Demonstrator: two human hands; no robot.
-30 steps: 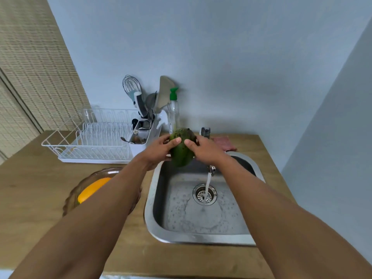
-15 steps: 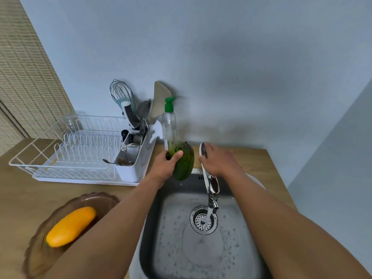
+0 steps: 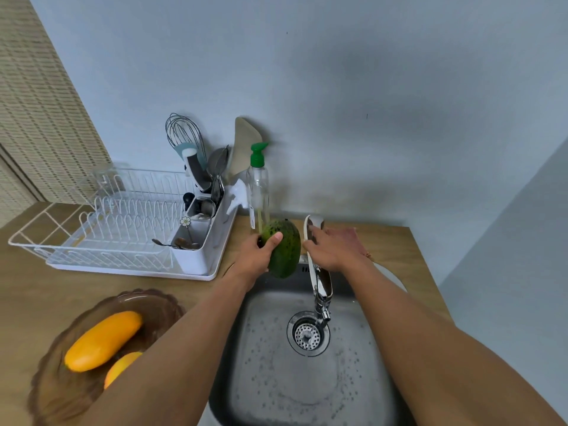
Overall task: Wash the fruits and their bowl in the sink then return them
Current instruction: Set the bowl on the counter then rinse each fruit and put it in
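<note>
Left fingers (image 3: 275, 239) clamp the mottled oval fruit (image 3: 286, 255); right fingers (image 3: 317, 234), straight, touch chrome tap (image 3: 321, 281).

The left forearm (image 3: 190, 342) and right forearm (image 3: 430, 327) are bare along all their visible length, broad near the camera and narrowing to the wrists. The left grip (image 3: 256, 256) and right grip (image 3: 332, 250) are bare as well, the left thumbnail short and plain. A small orange-red sliver at the right wrist is too small to identify.

Dish rack (image 3: 101, 232) w/ whisk (image 3: 182, 130); soap btl (image 3: 258, 187) beside.
</note>
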